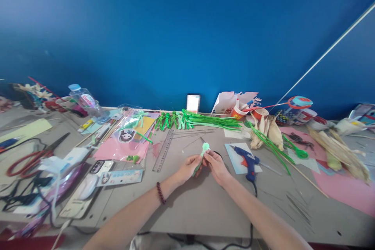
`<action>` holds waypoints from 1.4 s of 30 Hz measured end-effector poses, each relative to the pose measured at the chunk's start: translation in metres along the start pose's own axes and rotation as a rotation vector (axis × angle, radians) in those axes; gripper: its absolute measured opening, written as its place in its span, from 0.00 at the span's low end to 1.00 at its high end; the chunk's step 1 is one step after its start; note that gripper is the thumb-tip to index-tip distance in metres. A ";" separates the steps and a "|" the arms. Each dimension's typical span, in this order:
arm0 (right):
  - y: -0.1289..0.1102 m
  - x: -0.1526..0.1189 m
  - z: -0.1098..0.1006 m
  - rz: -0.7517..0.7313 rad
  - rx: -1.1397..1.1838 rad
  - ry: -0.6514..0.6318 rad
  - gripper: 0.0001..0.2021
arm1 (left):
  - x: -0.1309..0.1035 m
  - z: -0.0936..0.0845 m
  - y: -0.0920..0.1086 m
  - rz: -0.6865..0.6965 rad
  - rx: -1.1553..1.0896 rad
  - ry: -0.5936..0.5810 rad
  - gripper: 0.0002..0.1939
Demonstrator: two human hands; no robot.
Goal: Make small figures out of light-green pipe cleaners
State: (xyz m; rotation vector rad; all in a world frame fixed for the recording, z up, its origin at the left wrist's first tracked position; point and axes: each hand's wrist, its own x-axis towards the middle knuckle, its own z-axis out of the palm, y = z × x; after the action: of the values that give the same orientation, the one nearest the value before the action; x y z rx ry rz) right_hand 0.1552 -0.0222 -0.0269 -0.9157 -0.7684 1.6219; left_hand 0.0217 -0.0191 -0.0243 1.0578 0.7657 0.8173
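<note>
I see the left hand (191,165) and right hand (216,166) pinching 1 pale green piece (206,147), seemingly part-made, while the green stems (215,120) beyond lie apart, unattached.

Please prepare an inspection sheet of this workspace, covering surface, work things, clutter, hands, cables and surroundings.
Surface: grey table, crowded along the back and both sides.
Work things: green fuzzy piece, held between both hands.
Clutter: scissors and plastic bottle left; blue glue gun on pale sheet right.
Hands: left hand and right hand, fingers closed on the piece.
Cables: dark cable runs from glue gun past the front edge.
Surroundings: blue wall behind.
</note>
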 end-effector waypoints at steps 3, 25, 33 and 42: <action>0.001 0.001 -0.001 -0.053 -0.040 0.110 0.17 | -0.001 0.002 0.001 0.085 0.057 0.126 0.24; -0.003 -0.005 0.004 -0.159 -0.285 0.182 0.14 | -0.006 -0.002 0.012 0.319 0.482 0.220 0.19; -0.002 -0.005 0.003 -0.153 -0.281 0.171 0.14 | -0.008 -0.002 0.015 0.351 0.540 0.204 0.20; -0.002 -0.004 0.003 -0.176 -0.303 0.175 0.14 | -0.008 -0.002 0.016 0.383 0.557 0.185 0.22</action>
State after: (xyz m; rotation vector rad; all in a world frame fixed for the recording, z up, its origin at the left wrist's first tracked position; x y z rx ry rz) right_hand 0.1539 -0.0260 -0.0232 -1.1535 -0.9597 1.2738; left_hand 0.0134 -0.0208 -0.0089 1.6773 0.9951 1.0687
